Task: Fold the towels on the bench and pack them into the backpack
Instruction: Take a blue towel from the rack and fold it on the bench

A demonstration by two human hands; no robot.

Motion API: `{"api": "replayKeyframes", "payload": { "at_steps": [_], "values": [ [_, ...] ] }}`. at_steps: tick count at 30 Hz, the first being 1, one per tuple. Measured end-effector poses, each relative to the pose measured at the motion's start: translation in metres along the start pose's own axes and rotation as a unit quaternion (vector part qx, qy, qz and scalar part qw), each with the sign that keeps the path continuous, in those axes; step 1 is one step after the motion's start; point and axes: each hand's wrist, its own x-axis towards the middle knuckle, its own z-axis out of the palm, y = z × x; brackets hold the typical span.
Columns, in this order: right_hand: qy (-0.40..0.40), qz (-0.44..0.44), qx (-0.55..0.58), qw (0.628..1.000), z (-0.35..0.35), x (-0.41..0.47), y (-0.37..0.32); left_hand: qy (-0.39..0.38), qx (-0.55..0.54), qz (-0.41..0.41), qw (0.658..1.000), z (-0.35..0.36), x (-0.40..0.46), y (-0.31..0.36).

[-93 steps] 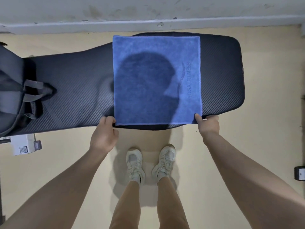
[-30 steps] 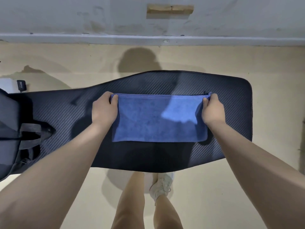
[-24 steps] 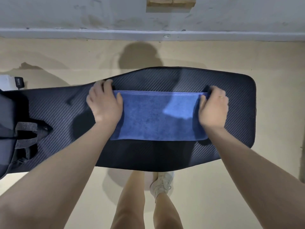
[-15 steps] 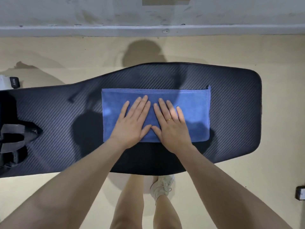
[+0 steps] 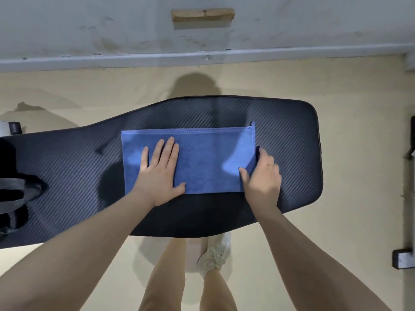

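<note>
At the far left edge of the frame sat the dark backpack (image 5: pixel 12 194), only partly in view, its grey straps lying on the narrow end of the bench (image 5: pixel 287 140). I could not tell what, if anything, was inside it from where I stood; no towel showed in it.

The blue towel (image 5: pixel 202 158) lay folded into a long rectangle at the centre of the frame, on the wide end of the black padded bench. The left hand (image 5: pixel 160 173) lay flat on the towel's left half, fingers straight and spread a little, pressing it down and gripping nothing. The right hand (image 5: pixel 261 176) was at the towel's right edge, thumb on top of the cloth and fingers curled beside and under that edge, pinching it.

Half a second before, both hands had rested flat side by side on the middle of the towel. Since then the left had slid toward the left half, and the right had gone out to the right edge and taken hold. The towel itself had kept its folded shape.
</note>
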Motion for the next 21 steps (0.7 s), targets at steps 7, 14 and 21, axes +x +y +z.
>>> {"api": "replayKeyframes", "payload": {
  "at_steps": [7,14,21],
  "values": [
    [-0.058,0.225,0.184,0.955,0.0,0.01,-0.014,0.04,0.007,0.089,0.995,-0.012,0.021,0.033],
    [-0.063,-0.013,0.05,0.997,-0.027,-0.014,-0.042,0.016,-0.032,0.072,0.997,-0.014,0.022,0.046],
    [-0.167,-0.137,-0.024,0.976,-0.012,-0.04,-0.102,0.006,-0.462,0.0,0.887,-0.037,-0.005,0.03]
  ]
}}
